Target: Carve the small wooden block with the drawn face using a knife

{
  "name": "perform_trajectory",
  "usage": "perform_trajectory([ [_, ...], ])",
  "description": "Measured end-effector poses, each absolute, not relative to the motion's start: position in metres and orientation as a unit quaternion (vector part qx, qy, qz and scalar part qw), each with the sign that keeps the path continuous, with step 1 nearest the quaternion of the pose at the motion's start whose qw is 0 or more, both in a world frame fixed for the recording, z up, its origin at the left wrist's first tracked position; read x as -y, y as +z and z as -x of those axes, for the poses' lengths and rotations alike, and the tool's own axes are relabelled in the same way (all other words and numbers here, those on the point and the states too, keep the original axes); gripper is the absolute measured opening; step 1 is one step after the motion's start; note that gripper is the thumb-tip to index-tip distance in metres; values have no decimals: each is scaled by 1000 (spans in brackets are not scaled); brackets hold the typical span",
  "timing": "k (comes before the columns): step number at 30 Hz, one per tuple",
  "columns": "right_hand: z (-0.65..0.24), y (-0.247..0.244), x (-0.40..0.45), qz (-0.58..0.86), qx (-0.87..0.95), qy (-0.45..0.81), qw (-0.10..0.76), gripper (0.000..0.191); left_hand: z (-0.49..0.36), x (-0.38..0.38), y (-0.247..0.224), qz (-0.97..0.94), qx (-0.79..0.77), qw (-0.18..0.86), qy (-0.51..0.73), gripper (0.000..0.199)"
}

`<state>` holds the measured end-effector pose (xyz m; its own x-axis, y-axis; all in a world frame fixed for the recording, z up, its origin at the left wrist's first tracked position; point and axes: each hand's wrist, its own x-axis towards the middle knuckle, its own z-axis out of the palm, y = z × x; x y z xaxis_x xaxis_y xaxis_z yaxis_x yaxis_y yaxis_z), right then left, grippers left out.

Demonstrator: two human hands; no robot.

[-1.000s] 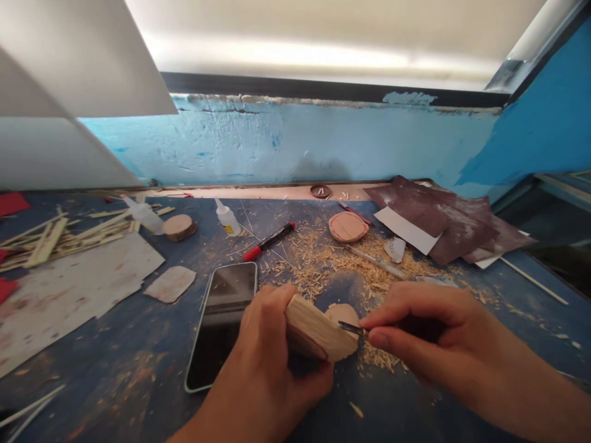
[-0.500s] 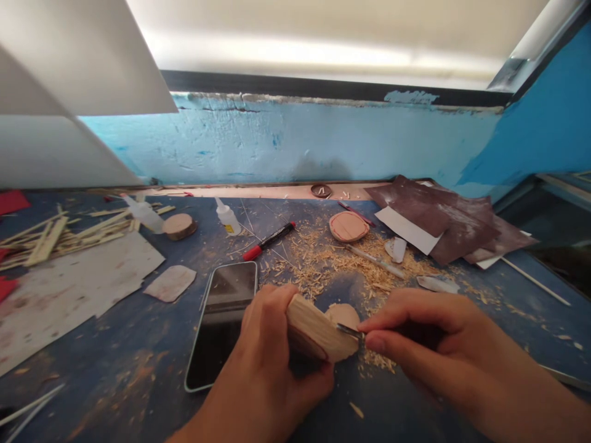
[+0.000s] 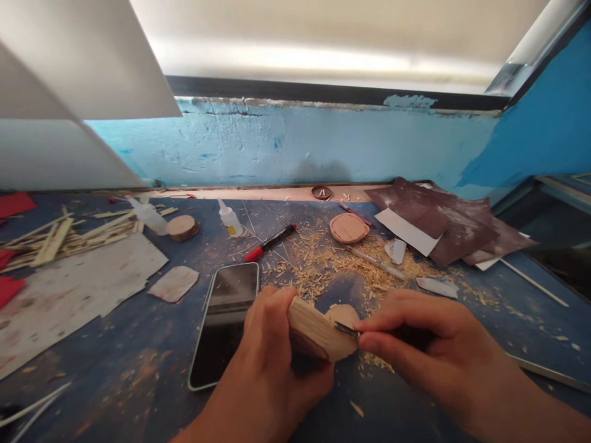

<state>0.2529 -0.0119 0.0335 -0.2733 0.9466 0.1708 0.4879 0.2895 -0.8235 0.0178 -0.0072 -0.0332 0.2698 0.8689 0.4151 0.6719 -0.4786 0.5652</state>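
The left hand [image 3: 277, 351] curls its grip around wood [image 3: 318, 332]; the right [image 3: 425, 351] pinches a thin tool [image 3: 346, 330].

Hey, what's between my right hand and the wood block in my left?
In the head view, a slim metal tool lies there, pinched in your right hand, pointing at the wood block; contact is unclear.

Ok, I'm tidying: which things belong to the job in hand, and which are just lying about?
Job in hand: wooden piece (left hand); carving tool (right hand).
Apparently lying about: smartphone; red-ended marker; sandpaper sheets; squeeze bottle; bark-edged wood slice.
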Motion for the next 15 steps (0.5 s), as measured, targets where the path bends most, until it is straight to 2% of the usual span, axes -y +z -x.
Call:
perform_trajectory([
  [2, -252, 31, 11, 498, 721, 334, 348, 13, -19, 7, -30, -788, -482, 142, 356, 80],
  [4, -253, 26, 12, 481, 748, 280, 361, 7, -20, 7, -28, -792, -471, 145, 360, 75],
  [8, -252, 18, 14, 447, 775, 211, 393, 24, -20, 6, -26, -796, -468, 144, 356, 74],
  [13, -249, 24, 10, 482, 726, 304, 385, 7, -17, 4, -25, -794, -476, 149, 347, 83],
  [15, -249, 28, 8, 493, 716, 323, 375, 6, -16, 4, -23, -796, -473, 154, 344, 83],
])
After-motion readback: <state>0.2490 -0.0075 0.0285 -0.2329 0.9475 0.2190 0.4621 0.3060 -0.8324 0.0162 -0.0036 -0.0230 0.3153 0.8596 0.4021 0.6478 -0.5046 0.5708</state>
